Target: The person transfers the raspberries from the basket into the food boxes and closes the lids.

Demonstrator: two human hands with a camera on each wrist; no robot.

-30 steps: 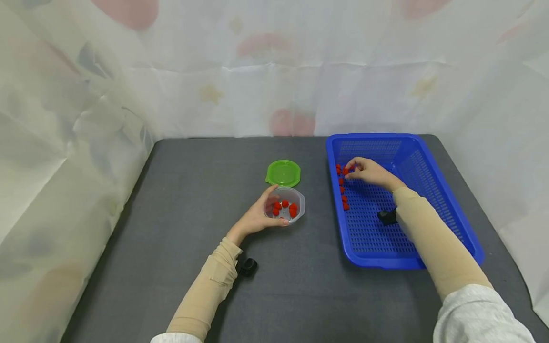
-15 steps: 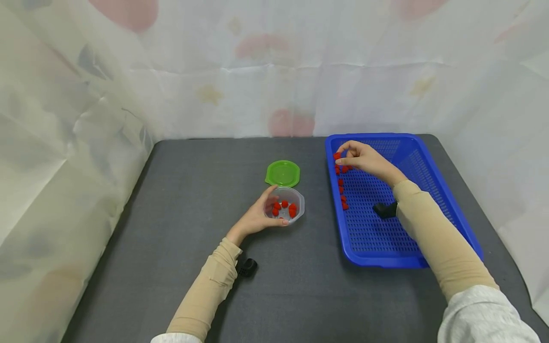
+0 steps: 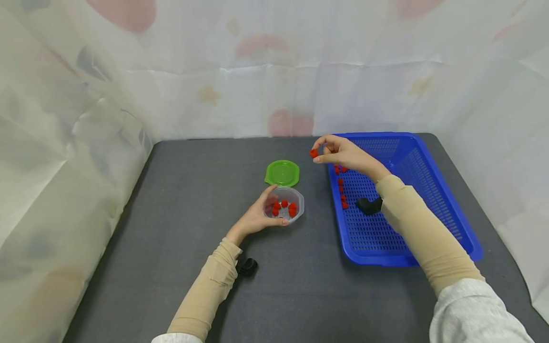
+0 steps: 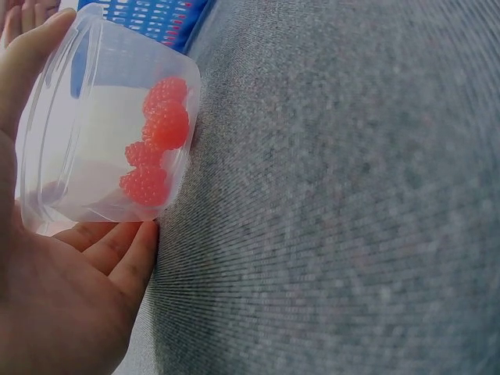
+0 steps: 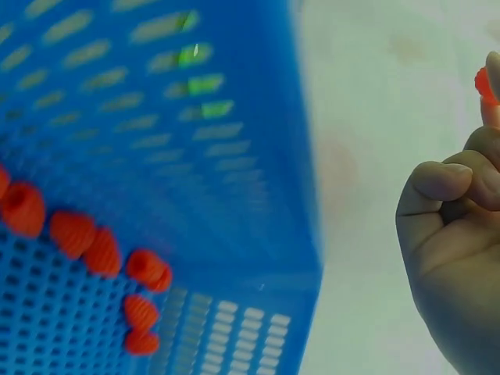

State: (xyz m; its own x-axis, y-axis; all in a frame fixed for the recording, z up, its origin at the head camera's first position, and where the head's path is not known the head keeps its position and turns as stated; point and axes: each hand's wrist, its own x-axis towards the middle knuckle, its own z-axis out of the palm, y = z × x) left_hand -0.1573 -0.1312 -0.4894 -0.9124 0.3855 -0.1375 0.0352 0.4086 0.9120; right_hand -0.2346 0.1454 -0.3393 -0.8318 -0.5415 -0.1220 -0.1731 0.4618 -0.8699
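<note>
My left hand (image 3: 256, 214) grips a clear plastic container (image 4: 109, 117) around its side, thumb and fingers on opposite walls. Several raspberries (image 4: 166, 121) lie on the container's bottom. Between thumb and forefinger, my right hand (image 3: 343, 155) pinches a single raspberry (image 3: 314, 153), held in the air past the left rim of the blue basket (image 3: 349, 257). In the right wrist view that raspberry shows only in part, at the right edge. More raspberries (image 5: 78, 234) lie along the basket's left side on its perforated floor.
A green lid (image 3: 282, 173) lies on the grey table (image 3: 193, 190) just behind the container. The basket's raised left wall stands between its raspberries and the container. A pale patterned curtain (image 3: 257, 95) hangs behind and at both sides.
My right hand has lifted a raspberry from the basket and carried it up and left over the rim. The left hand and container have stayed in place.
</note>
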